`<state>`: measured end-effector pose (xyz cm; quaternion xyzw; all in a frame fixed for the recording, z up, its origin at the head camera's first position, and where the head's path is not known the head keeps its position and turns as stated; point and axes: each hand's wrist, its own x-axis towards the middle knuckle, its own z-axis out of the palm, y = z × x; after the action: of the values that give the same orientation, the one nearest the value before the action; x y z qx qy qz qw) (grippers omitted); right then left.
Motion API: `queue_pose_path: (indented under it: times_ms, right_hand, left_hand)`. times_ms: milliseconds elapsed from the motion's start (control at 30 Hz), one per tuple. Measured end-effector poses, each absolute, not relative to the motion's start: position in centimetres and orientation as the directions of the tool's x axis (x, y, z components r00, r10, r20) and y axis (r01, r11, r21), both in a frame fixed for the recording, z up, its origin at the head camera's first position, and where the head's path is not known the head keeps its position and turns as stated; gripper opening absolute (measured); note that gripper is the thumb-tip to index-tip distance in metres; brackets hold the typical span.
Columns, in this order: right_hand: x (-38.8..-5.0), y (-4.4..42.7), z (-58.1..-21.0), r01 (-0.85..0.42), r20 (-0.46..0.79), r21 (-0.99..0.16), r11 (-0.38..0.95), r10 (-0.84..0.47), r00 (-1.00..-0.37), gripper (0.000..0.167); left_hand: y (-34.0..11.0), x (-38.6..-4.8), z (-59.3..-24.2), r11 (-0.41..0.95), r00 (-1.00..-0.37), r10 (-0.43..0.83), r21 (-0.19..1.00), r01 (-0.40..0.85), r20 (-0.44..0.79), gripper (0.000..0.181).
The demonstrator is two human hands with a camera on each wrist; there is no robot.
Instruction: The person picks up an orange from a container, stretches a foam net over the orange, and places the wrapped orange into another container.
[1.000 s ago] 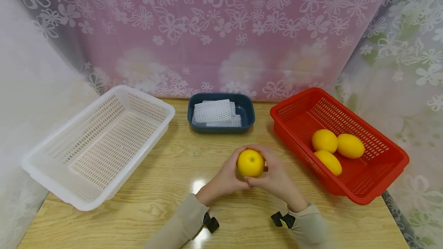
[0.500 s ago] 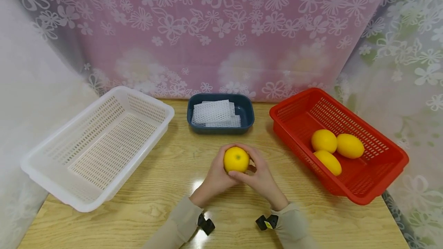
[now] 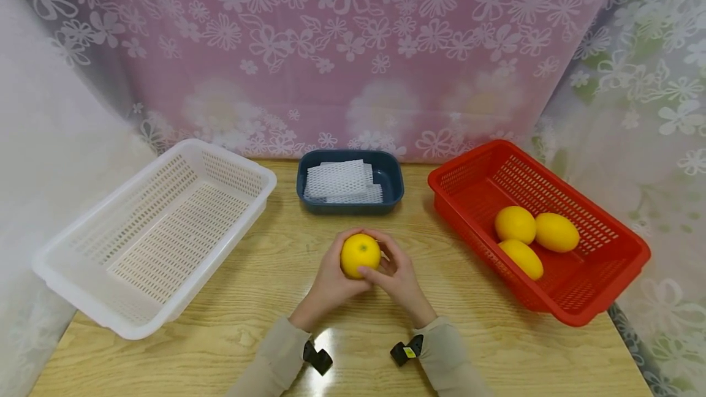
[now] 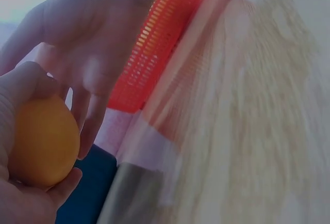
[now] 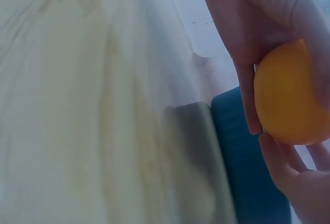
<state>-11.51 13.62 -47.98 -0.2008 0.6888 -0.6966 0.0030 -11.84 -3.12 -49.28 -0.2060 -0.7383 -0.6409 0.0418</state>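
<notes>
In the head view, a yellow lemon (image 3: pixel 360 255) is held between both hands, above the middle of the table, its stem end facing up. My left hand (image 3: pixel 331 277) wraps round its left side. The right hand (image 3: pixel 398 280) lays its thumb on the lemon's front and its fingers round the right side. Both wrist views show the lemon (image 4: pixel 44 141) close up, with fingers of both hands around it; some fingertips are hidden behind the fruit. Beyond the hands stands a dark blue tray (image 3: pixel 350 207) with white foam net sleeves (image 3: pixel 339 179) in it.
On the left stands a white slotted basket (image 3: pixel 182 225) with nothing inside. A red slotted basket (image 3: pixel 469 225) at the right holds three more lemons (image 3: pixel 515 225). Bare wooden table (image 3: pixel 231 348) lies in front, and a pink floral cloth (image 3: pixel 353 78) hangs at the back.
Both hands have moved left with the lemon, from right of the tray to in front of it. The right thumb has shifted onto the lemon's front. Baskets and tray stay put.
</notes>
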Motion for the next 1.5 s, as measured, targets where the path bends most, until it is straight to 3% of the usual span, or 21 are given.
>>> queue_pose_path:
  times_ms: [333,500,600,1067,1300,1500]
  right_hand:
    - [-12.2,13.3,-49.8,-0.205,0.213,-0.977,-0.057,-0.266,-0.94,0.06]
    - [-12.5,13.4,-50.5,-0.184,0.206,-0.977,-0.104,-0.277,-0.938,0.061]
    - [-12.6,13.4,-50.9,-0.187,0.213,-0.975,-0.118,-0.281,-0.936,0.062]
    - [-12.3,13.3,-51.6,-0.228,0.247,-0.968,-0.102,-0.266,-0.932,0.061]
    - [-12.9,13.5,-50.7,-0.238,0.244,-0.97,-0.055,-0.258,-0.935,0.043]
    - [-15.4,14.0,-47.8,-0.222,0.207,-0.973,0.07,-0.172,-0.963,0.035]
  left_hand:
    - [-4.0,-12.1,-50.5,0.12,-0.928,0.263,0.945,0.303,0.264,0.089]
    - [-4.2,-11.4,-48.7,0.128,-0.928,0.283,0.949,0.289,0.244,0.084]
    - [-4.3,-11.0,-47.6,0.132,-0.925,0.281,0.944,0.302,0.256,0.081]
    - [-4.5,-11.1,-48.5,0.127,-0.909,0.305,0.934,0.334,0.283,0.081]
    - [-4.4,-11.5,-50.2,0.104,-0.928,0.27,0.95,0.293,0.257,0.08]
    - [-4.3,-11.6,-50.3,0.133,-0.93,0.274,0.948,0.29,0.246,0.083]
